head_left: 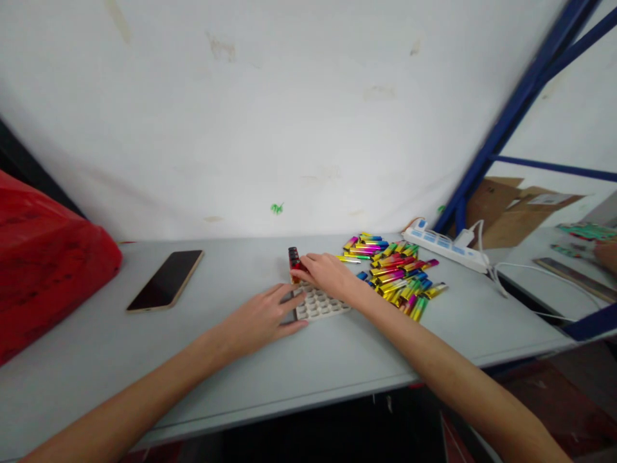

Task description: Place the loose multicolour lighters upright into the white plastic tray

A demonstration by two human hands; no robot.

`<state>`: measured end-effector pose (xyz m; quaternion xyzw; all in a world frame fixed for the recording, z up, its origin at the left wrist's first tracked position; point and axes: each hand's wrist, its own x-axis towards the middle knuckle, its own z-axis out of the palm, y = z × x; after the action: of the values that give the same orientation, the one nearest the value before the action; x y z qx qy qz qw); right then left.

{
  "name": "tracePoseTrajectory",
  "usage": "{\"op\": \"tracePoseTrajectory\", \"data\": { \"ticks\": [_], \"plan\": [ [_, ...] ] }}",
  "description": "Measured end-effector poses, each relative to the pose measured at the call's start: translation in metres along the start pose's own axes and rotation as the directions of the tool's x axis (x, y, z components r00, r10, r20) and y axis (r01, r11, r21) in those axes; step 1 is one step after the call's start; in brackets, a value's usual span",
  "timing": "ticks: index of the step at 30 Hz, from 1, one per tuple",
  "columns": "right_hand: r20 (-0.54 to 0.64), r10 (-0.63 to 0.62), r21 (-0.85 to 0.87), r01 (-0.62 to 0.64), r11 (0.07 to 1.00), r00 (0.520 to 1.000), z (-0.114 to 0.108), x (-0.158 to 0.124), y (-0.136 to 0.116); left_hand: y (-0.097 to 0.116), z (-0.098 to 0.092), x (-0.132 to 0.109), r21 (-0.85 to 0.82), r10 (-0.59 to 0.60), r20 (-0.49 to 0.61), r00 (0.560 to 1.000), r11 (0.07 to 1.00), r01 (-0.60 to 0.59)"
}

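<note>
While left hand (pixel 263 316) lies flat steadying tray (pixel 322 305), right hand (pixel 326 273) pinches lighter (pixel 294 259), lighter pile (pixel 395 273) beside, phone (pixel 166 280) left

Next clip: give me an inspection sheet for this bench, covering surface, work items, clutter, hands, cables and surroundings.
Surface: grey table, against a stained white wall.
Work items: white grid tray; red lighters standing at its far-left corner; pile of multicoloured lighters to its right.
Clutter: phone face up; red bag at left edge.
Hands: left hand flat on the tray's left edge; right hand, fingers on the red lighters.
Cables: white power strip, white cable trailing right.
Surroundings: blue rack frame, cardboard boxes, another person's hand at far right.
</note>
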<state>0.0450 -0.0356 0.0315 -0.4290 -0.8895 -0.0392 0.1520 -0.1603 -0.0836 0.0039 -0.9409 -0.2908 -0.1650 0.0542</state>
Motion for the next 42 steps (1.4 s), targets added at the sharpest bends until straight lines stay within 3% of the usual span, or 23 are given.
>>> {"op": "tracePoseTrajectory", "data": {
  "ticks": [3, 5, 9, 14, 18, 22, 26, 28, 30, 32, 34, 36, 39, 42],
  "plan": [
    [-0.026, -0.003, 0.038, 0.004, 0.999, 1.0, -0.005, -0.003, 0.003, -0.003, 0.001, -0.001, 0.002, 0.009, -0.002, 1.0, 1.0, -0.009],
    [-0.07, -0.007, 0.106, 0.014, 0.994, 0.998, -0.014, -0.013, 0.017, -0.003, 0.001, -0.001, 0.005, 0.023, 0.006, 1.0, 1.0, -0.023],
    [-0.135, 0.029, 0.177, -0.005, 0.984, 0.99, -0.048, -0.058, 0.078, -0.003, -0.003, 0.001, 0.022, 0.029, 0.02, 0.999, 0.999, -0.03],
    [0.0, 0.169, 0.105, -0.168, 0.98, 0.986, -0.084, -0.121, 0.158, -0.003, -0.004, 0.003, 0.02, 0.029, 0.019, 0.999, 0.999, -0.029],
    [0.128, 0.143, 0.148, -0.162, 0.976, 0.981, -0.081, -0.14, 0.18, -0.003, -0.003, 0.004, -0.011, 0.021, 0.017, 1.0, 1.0, -0.021],
    [0.098, 0.142, 0.145, -0.155, 0.977, 0.985, -0.068, -0.14, 0.185, -0.003, -0.004, 0.003, -0.032, 0.014, 0.009, 1.0, 0.999, -0.014],
    [-0.029, 0.204, 0.274, -0.189, 0.943, 0.978, -0.062, -0.138, 0.185, -0.003, -0.004, 0.003, -0.017, 0.007, 0.014, 1.0, 1.0, -0.007],
    [-0.109, 0.318, 0.454, -0.237, 0.859, 0.942, -0.061, -0.132, 0.177, -0.003, -0.003, 0.003, -0.021, 0.01, 0.009, 1.0, 1.0, -0.01],
    [-0.147, 0.45, 0.683, -0.239, 0.691, 0.881, -0.057, -0.121, 0.161, -0.004, -0.002, 0.003, -0.022, 0.013, -0.004, 1.0, 1.0, -0.013],
    [-0.134, 0.524, 0.863, -0.161, 0.479, 0.841, -0.053, -0.103, 0.142, -0.005, -0.001, 0.003, -0.013, 0.02, -0.009, 1.0, 1.0, -0.02],
    [-0.096, 0.515, 0.961, -0.054, 0.27, 0.852, -0.048, -0.082, 0.12, -0.005, 0.0, 0.002, -0.002, 0.025, -0.006, 1.0, 1.0, -0.025],
    [-0.055, 0.445, 0.99, -0.01, 0.141, 0.894, -0.045, -0.059, 0.099, -0.004, -0.001, 0.002, -0.006, 0.022, 0.002, 1.0, 1.0, -0.022],
    [0.018, 0.348, 0.998, -0.041, 0.056, 0.937, -0.04, -0.028, 0.068, -0.002, -0.002, 0.003, -0.019, 0.002, 0.012, 1.0, 1.0, -0.002],
    [0.074, 0.34, 0.986, -0.12, 0.115, 0.937, -0.028, -0.008, 0.042, -0.001, -0.003, 0.003, -0.012, -0.012, 0.021, 1.0, 1.0, 0.012]
  ]
}}
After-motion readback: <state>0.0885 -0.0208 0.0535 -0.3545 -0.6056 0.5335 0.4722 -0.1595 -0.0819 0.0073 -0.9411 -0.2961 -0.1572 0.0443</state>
